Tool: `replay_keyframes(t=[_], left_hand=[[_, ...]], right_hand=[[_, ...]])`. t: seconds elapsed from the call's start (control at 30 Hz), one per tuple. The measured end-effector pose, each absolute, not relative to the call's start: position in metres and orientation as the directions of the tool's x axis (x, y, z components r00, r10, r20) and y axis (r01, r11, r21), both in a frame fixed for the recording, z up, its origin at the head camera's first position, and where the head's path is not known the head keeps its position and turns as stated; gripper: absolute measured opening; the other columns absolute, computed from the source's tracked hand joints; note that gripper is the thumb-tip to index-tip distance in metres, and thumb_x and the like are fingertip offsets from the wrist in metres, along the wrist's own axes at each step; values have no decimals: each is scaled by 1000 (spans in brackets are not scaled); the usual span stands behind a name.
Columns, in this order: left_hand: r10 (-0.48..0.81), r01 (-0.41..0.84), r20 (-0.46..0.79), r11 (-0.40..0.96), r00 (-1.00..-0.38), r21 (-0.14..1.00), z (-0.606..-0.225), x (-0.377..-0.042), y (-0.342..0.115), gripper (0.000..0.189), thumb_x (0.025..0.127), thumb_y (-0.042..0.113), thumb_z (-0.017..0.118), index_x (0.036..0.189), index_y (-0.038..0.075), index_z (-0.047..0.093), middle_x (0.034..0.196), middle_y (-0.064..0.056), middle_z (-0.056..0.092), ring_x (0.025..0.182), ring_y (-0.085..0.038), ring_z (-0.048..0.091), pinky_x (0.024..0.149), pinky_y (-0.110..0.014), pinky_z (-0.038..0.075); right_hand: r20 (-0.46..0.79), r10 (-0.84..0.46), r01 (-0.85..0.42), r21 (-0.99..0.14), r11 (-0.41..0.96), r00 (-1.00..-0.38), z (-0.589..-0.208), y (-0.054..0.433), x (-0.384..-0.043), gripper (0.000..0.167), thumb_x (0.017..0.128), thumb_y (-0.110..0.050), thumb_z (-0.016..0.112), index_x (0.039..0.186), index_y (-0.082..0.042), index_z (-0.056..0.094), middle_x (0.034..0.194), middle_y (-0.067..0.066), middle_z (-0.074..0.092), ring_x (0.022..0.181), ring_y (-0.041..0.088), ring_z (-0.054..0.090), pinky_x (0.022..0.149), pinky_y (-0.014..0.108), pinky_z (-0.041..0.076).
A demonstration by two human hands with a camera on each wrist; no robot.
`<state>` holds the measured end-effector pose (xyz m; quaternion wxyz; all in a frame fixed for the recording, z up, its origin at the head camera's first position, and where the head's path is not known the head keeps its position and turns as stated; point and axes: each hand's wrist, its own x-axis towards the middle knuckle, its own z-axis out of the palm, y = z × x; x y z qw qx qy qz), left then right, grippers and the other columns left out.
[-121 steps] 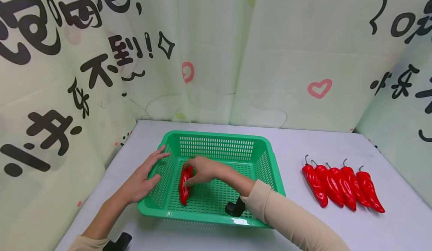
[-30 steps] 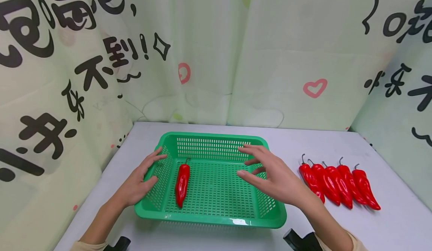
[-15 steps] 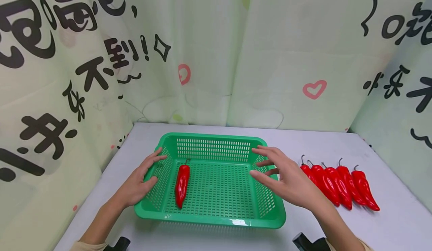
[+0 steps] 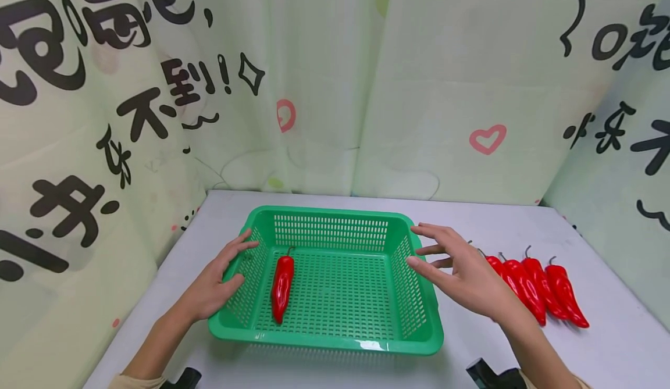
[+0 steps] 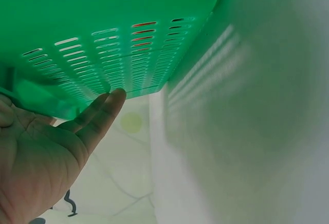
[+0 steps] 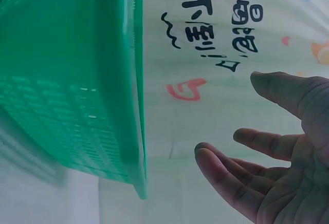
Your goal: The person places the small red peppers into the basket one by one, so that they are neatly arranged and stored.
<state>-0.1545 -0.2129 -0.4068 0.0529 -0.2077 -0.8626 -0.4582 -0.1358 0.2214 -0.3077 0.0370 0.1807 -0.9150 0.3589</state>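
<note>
A green plastic basket (image 4: 324,342) with slotted walls stands on the white table. Inside it, toward the left, lies one glossy red chili pepper (image 4: 282,287), stem pointing away. My left hand (image 4: 211,289) rests at the basket's left rim, thumb and fingers extended over it. The left wrist view shows two straight fingers (image 5: 100,118) along the outer slotted wall. By the right rim, my right hand (image 4: 460,270) hovers with spread, gently bent fingers and holds nothing. In the right wrist view, a gap separates its fingertips from the basket (image 6: 115,80).
Several red chili peppers (image 4: 544,287) lie side by side on the table (image 4: 523,220) at the right, partly covered by my right hand and forearm. A pale curtain (image 4: 419,86) with black lettering surrounds the table at the back and sides.
Earlier, my right hand held the chili pepper down in the basket; it has let go and moved right to the basket's right rim. My left hand stays at the left rim.
</note>
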Motion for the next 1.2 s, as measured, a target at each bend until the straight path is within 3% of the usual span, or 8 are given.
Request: replay_keyframes(t=[0.37,0.6,0.97,1.2], left_hand=[[296,371,256,453,-920,810,-407,-152,-216,59,92,-6,49,150,5,46,168,-11,24,154,-43,18,114,-64,28],[293,355,242,439,-925,825,-407,-153,-215,60,91,-6,49,150,5,45,169,-12,23,154,-45,16,113,-71,24],[297,360,247,428,-922,829,-405,-151,-214,59,92,-5,49,150,6,46,169,-12,23,154,-44,15,113,-71,24],[295,348,234,434,-926,831,-404,-149,-213,60,92,-4,47,151,5,43,170,-16,16,153,-48,12,111,-74,23]], right_hand=[[170,-257,-305,-635,709,-951,-314,233,-134,68,93,-34,74,151,-12,47,149,19,48,113,40,67,76,49,61],[145,-231,-269,-638,721,-962,-321,242,-134,66,94,-36,73,150,-12,48,148,19,49,113,40,68,75,46,62],[140,-214,-254,-627,737,-967,-335,257,-133,62,96,-35,71,149,-12,50,144,19,53,112,38,68,75,40,62],[152,-195,-247,-618,747,-969,-339,267,-134,61,96,-35,70,148,-11,50,143,20,53,113,38,68,78,45,61]])
